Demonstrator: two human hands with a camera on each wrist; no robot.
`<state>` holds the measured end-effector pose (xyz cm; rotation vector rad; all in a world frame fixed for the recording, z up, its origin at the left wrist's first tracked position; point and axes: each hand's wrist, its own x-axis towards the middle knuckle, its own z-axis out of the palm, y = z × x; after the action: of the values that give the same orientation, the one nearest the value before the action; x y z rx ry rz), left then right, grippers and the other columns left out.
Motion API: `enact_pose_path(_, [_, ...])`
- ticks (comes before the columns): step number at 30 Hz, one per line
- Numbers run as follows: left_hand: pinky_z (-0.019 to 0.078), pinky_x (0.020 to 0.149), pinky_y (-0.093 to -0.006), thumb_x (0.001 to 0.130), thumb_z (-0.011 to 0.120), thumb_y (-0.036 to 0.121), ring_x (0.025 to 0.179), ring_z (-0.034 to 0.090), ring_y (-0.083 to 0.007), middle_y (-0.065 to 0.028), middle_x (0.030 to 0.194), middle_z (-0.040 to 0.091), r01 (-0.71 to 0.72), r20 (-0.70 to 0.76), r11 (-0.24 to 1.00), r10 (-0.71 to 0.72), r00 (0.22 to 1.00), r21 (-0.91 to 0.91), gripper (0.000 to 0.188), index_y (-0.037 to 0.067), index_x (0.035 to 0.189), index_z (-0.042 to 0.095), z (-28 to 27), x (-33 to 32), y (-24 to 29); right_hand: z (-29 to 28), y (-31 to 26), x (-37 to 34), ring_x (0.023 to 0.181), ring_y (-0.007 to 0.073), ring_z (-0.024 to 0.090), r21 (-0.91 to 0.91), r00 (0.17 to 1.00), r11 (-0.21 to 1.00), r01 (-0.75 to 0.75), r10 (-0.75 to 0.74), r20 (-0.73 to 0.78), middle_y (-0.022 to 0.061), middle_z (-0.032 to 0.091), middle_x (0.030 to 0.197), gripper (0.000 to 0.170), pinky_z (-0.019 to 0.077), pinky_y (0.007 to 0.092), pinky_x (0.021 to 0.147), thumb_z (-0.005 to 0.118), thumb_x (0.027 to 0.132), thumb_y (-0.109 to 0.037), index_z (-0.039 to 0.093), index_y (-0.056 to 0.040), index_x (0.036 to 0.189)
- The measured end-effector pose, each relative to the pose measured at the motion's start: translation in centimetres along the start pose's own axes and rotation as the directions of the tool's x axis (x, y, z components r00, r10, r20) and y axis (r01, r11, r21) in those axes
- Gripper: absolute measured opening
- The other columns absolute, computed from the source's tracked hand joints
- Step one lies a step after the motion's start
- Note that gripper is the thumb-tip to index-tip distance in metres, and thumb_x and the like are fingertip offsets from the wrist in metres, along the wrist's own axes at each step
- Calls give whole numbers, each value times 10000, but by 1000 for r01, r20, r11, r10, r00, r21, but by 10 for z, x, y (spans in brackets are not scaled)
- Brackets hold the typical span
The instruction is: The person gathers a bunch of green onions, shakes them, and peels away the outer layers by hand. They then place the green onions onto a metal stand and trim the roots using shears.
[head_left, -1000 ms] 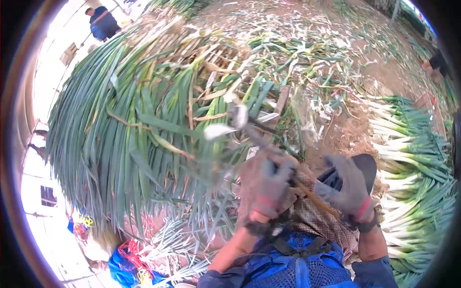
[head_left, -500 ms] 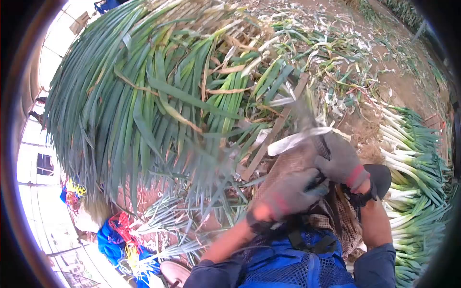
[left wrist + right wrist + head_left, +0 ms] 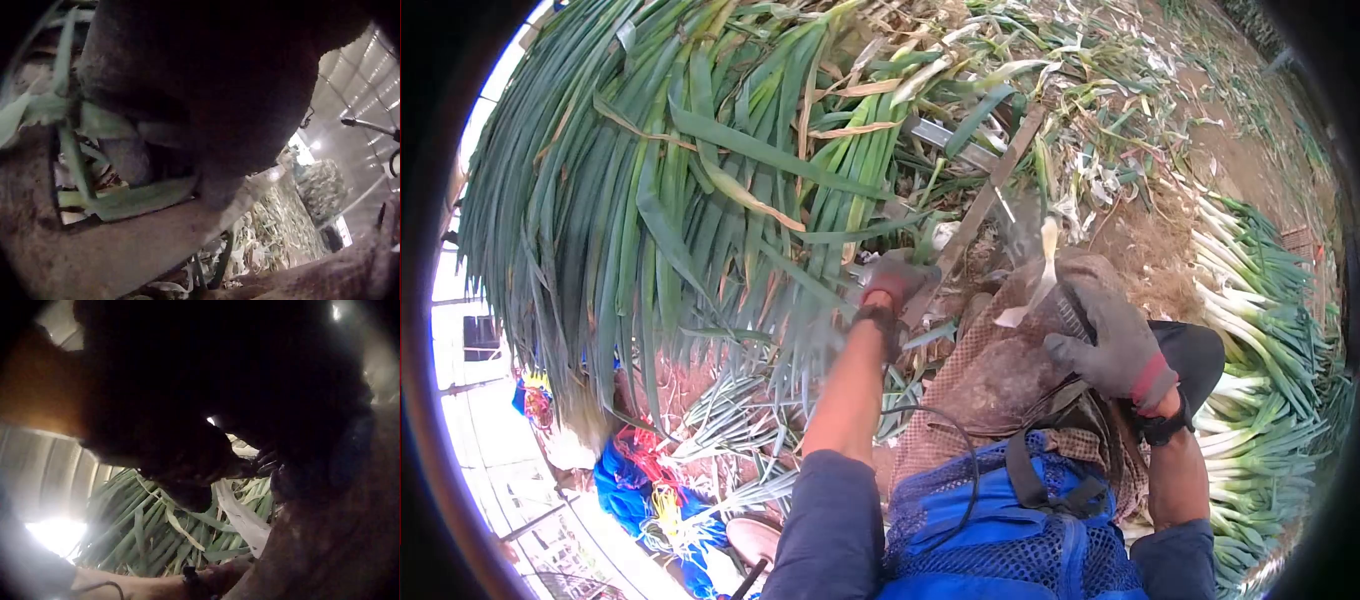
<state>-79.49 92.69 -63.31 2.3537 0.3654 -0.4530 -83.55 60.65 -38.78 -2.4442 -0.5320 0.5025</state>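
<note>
Shifted: left hand (image 3: 895, 280) is off the lap, where it was beside the other hand, and is now out at the leaf pile.
Leaf pile (image 3: 630, 210): long green onion leaves, drooping at far left.
Left hand: at the pile's edge; cannot tell whether its fingers are apart or clamped.
Wooden bar (image 3: 973, 222): slanting just beside that hand.
Pale strip (image 3: 1040, 290): over the lap, near the right hand.
Right hand (image 3: 1112, 345): over the lap; its grip cannot be told.
Cleaned onions (image 3: 1260, 330): rowed at far right.
</note>
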Motion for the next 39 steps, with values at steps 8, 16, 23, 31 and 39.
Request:
enact_pose_path(8, [537,809,-392,882,775,414,888,688,-244,-98,1086,732,-292,-228,241,262,938,-925,520,31,1221,683,-156,29,151,16,-5,-3,1334,419,532,61,977,998,27,-14,-213,258,581,1407,800,388,469,1141,771,833,-378,498,19,1471])
enact_pose_path(16, [520,955,-478,857,767,434,1127,640,-429,-214,1231,680,-148,-492,960,250,834,237,626,40,1313,601,-76,-25,8,3,-37,-3,1160,424,647,-40,982,988,149,-152,-115,256,667,1253,828,486,445,1018,753,836,-375,453,-6,1514])
enact_pose_path(23, [541,949,-486,815,802,378,1149,650,-427,-214,1271,657,162,-587,841,210,782,516,595,84,1280,574,-78,-55,-36,-16,-88,23,1101,444,649,-47,997,998,51,-54,-56,267,677,1122,815,475,486,960,781,780,-374,522,-37,1475])
enact_pose_path(31, [572,755,-479,767,793,232,848,718,-398,-152,885,728,-77,-341,835,304,890,544,310,92,1002,647,-88,-36,-37,6,-52,94,1119,435,656,48,985,996,-78,84,-150,269,667,1236,843,504,472,971,781,823,-327,428,-63,1541])
enact_pose_path(39, [552,721,-483,739,842,299,812,702,-407,-170,860,713,-75,-221,883,197,955,463,372,91,992,665,-87,-99,4,20,5,160,1119,429,661,267,884,964,-2,127,-450,253,685,1200,760,513,457,961,786,832,-328,485,-41,1468])
